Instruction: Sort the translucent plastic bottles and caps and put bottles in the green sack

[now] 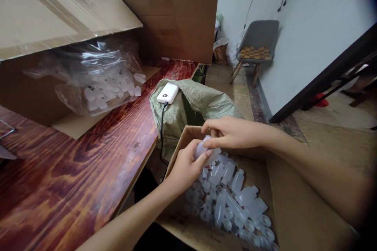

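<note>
My left hand (186,166) is closed around a small translucent white plastic bottle (200,150), held above an open cardboard box (297,208). My right hand (228,132) meets it from the right, its curled fingers and thumb pinching at the bottle's upper end, which they partly cover. Just beside the left fingertips, another pale plastic piece (214,156) shows; I cannot tell whether it is held too. Below both hands, the box contains many loose translucent bottles (238,180) and small round caps (249,225).
On the reddish wooden table (97,160) at left, a large carton (179,19) lies open with a clear bag (97,74) of white pieces. A white power bank (167,93) with a black cable rests on a green woven sack (206,94). A grey chair (260,35) stands behind.
</note>
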A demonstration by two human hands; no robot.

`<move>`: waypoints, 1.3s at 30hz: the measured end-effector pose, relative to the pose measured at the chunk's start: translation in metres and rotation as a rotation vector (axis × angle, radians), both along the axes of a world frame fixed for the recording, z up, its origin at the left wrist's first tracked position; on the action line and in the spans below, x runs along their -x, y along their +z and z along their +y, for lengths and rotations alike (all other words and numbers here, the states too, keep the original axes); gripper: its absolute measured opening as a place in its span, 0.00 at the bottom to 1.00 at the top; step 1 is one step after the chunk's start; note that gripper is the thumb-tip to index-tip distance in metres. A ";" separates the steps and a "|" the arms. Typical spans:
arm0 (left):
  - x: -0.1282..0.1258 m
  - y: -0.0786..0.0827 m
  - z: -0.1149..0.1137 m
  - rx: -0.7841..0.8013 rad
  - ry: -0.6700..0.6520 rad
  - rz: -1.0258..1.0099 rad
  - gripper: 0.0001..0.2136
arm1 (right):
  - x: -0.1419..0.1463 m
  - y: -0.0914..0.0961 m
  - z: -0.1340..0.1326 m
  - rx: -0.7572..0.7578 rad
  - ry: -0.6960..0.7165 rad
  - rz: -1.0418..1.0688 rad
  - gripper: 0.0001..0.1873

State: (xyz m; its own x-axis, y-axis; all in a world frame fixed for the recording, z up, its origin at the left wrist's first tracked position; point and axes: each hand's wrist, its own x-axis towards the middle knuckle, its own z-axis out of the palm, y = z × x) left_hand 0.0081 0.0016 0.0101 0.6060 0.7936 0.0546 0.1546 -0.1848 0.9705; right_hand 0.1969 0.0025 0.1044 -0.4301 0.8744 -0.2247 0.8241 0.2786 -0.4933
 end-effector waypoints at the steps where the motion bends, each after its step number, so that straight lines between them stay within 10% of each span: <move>1: 0.000 0.000 0.000 -0.007 0.000 0.006 0.14 | -0.002 0.000 0.000 0.026 0.039 0.066 0.22; 17: 0.001 0.000 -0.001 -0.050 0.028 0.002 0.13 | 0.003 -0.009 0.004 -0.078 -0.104 -0.011 0.27; 23: 0.003 0.003 0.000 -0.072 0.074 -0.025 0.12 | 0.005 -0.015 0.003 -0.126 0.083 0.057 0.15; 27: 0.002 -0.001 0.002 -0.076 0.098 -0.043 0.11 | 0.012 -0.016 0.001 -0.130 -0.036 0.016 0.28; 34: 0.001 -0.006 0.002 -0.010 0.094 -0.056 0.13 | 0.014 -0.014 0.002 -0.170 0.044 0.094 0.14; 39: 0.002 -0.001 -0.001 -0.027 0.108 -0.040 0.12 | 0.021 -0.018 0.004 -0.119 -0.101 -0.029 0.27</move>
